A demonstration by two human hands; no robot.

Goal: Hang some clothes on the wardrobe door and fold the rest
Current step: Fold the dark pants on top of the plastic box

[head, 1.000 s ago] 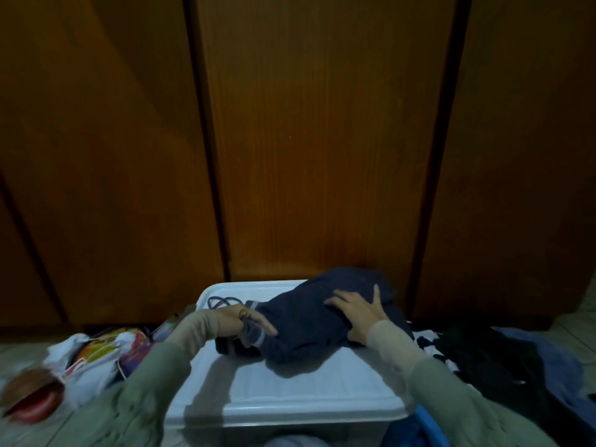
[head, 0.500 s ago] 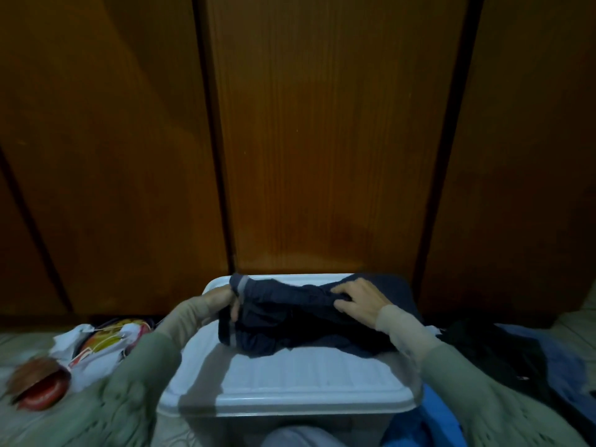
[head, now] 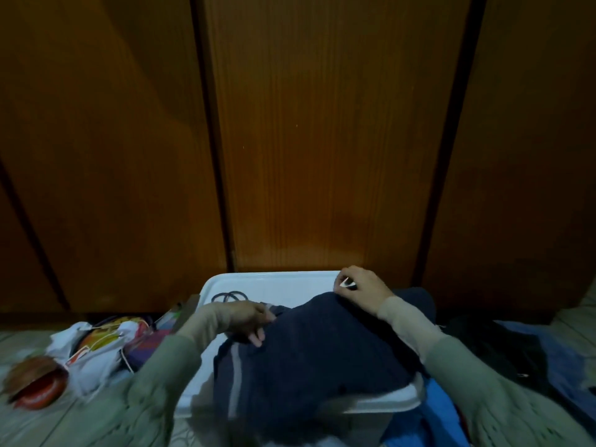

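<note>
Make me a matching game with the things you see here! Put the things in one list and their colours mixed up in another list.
Things:
1. garment
2. box lid
3. wardrobe door
4. hair ties

Colours:
a. white
b. black
c. navy with a grey stripe
d. brown wood

Pairs: 1-c, 2-a, 3-d, 4-b

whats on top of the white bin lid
A dark blue garment, gripped by both the left hand and right hand, and a black cord near the far edge of the lid. Anything under the garment is hidden.
</note>
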